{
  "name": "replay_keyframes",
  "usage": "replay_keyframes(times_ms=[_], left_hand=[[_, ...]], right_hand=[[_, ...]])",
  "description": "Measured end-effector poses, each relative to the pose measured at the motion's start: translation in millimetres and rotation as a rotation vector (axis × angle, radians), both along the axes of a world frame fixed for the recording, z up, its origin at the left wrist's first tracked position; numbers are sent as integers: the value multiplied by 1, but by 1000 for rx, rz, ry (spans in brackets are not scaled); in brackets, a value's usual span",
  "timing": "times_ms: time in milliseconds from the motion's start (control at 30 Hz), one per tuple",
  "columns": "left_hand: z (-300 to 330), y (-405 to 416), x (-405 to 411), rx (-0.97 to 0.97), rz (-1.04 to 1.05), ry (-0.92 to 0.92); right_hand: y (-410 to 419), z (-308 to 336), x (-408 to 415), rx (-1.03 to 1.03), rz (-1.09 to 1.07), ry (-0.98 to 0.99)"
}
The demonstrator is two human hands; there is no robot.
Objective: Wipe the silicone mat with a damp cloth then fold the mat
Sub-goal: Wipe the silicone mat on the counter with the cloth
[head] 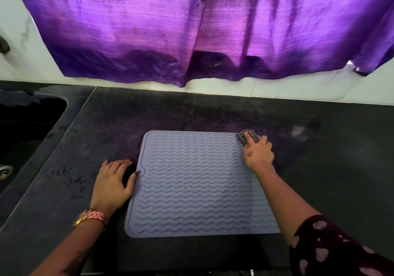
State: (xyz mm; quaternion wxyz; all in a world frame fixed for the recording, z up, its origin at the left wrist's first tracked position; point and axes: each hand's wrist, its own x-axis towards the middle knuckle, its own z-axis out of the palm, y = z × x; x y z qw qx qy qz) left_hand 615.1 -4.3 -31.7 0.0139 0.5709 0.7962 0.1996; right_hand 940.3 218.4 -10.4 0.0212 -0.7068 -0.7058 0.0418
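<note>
On the dark, speckled stone table (319,179) I see the grey silicone mat (191,186) lying flat, a rounded rectangle ribbed with wavy lines. My right hand (259,152) presses a bunched black-and-white checked cloth (248,136) onto its far right corner, fingers closed over the fabric. My left hand (113,184) lies spread beside the mat's left edge, thumb touching the notch there. A purple woven curtain (191,30) hangs behind; a black sink (25,130) sits left.

Home kitchen: dark stone countertop (213,113) with inset black sink (27,126), white tiled wall (298,92), purple fabric curtain (191,30).
</note>
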Motion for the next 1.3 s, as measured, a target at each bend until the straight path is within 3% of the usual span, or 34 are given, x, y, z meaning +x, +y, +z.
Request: replay_keyframes(times_ms=[200,333,433,600,733,833,1100,1300], left_hand=[[4,-1,1,-29,-8,15],[2,0,0,-60,-4,20],[0,2,-1,-66,-2,9],[-1,2,-2,-73,7,2],[-2,3,-2,-79,4,-3],[-2,3,-3,-82,4,1],[-3,3,-3,-85,12,12],[-2,2,-3,-70,11,5]], right_hand=[[7,-2,23,8,-101,53],[-1,10,6,11,-200,226],[-29,14,-30,104,-52,329],[-104,14,-125,54,267,472],[-158,6,-188,-32,541,411],[-170,2,-199,-66,599,285],[-154,-1,-171,-38,535,229],[-131,-6,-117,26,349,225]])
